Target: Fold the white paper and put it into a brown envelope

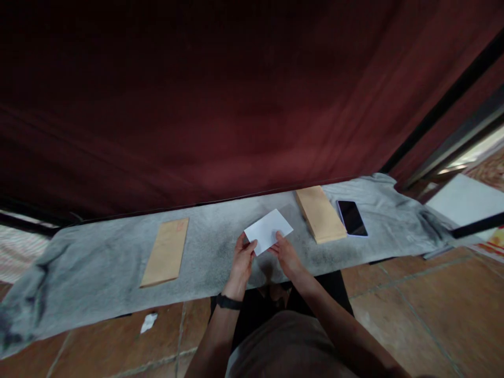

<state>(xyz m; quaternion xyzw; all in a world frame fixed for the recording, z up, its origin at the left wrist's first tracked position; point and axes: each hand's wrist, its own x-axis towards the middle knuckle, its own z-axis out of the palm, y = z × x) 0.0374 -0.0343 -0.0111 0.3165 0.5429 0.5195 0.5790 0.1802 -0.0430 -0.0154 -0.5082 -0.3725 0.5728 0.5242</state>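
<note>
A white sheet of paper, seemingly folded, is held above the cloth-covered bench in front of me. My left hand grips its left corner, thumb on top and fingers beneath. At the lower right edge, my right hand pinches it the same way. To the right lies a thick stack of brown envelopes. Over on the left, a brown envelope with a small reddish print near its top rests flat on the cloth.
A smartphone lies right of the stack. Grey cloth covers the long narrow bench, with a dark red panel rising behind it. A crumpled white scrap is on the tiled floor. A white surface stands at far right.
</note>
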